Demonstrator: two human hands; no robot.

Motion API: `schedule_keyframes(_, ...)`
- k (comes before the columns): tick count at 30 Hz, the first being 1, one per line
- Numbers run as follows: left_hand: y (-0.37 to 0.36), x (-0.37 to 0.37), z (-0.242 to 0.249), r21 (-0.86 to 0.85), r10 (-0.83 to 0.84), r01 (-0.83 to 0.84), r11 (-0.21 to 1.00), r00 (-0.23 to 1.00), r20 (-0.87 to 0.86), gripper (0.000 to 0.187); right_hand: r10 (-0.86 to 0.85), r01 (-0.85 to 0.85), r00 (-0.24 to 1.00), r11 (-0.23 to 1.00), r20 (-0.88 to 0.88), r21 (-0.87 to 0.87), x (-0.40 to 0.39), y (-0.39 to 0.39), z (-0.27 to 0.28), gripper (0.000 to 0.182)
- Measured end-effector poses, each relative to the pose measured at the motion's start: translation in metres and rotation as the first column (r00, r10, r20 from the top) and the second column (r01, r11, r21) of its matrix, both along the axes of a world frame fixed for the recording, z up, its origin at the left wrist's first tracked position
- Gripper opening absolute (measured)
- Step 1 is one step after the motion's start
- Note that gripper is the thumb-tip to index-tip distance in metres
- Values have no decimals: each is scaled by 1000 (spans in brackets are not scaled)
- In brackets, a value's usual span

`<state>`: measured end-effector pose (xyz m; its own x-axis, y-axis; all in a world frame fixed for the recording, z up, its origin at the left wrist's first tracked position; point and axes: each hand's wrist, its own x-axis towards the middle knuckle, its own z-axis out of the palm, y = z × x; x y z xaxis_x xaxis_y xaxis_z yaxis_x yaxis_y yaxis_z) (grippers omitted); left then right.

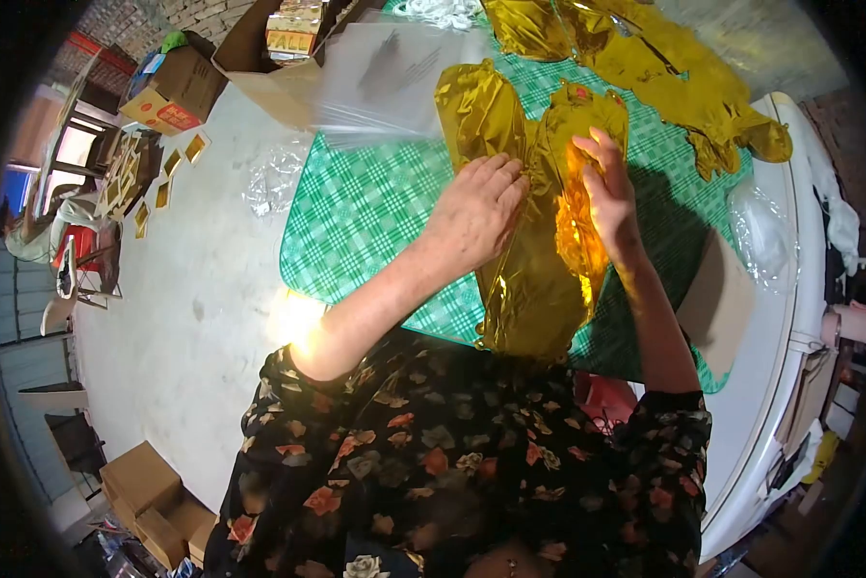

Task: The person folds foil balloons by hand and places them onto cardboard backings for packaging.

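A flat, crinkled gold foil balloon [524, 299] lies lengthwise on the green checked tablecloth [361, 207], its lower end close to my body. My left hand [481, 207] rests palm down on its left side, with the fingers stretched together across the foil. At the right edge, my right hand [608, 193] is beside a bunched, brightly lit fold of the same foil. Its fingers are bent and apart, with the tips near the foil. Whether they touch it is hard to make out.
More gold foil balloons [674, 82] lie at the far right of the table. Clear plastic sleeves [385, 82] are stacked at the far left, near an open carton [269, 87]. A brown cardboard piece [722, 299] and a clear plastic bag [762, 231] lie to the right.
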<state>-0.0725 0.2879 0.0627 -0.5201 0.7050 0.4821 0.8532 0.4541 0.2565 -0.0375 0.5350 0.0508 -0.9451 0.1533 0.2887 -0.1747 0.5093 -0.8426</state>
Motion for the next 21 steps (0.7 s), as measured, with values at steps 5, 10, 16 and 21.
schedule_keyframes(5, 0, 1, -2, 27, -7, 6, 1000, 1000, 14, 42, 49, -40, 990, 997, -136, 70, -9, 14, -11, 37)
schedule_keyframes(10, 1, -1, -5, 52, -20, 19, 998, 1000, 8, 41, 17, -20, 999, 997, -48, -69, -9, 18, -6, 37)
schedule_keyframes(16, 2, -1, -3, 56, -22, 20, 998, 999, 23, 41, 141, 14, 971, 771, -192, 636, 17, -31, 40, 33)
schedule_keyframes(21, 2, 0, -2, 59, -15, 12, 998, 999, 38, 43, 251, -37, 957, 610, -149, 792, 28, -36, 54, 21)
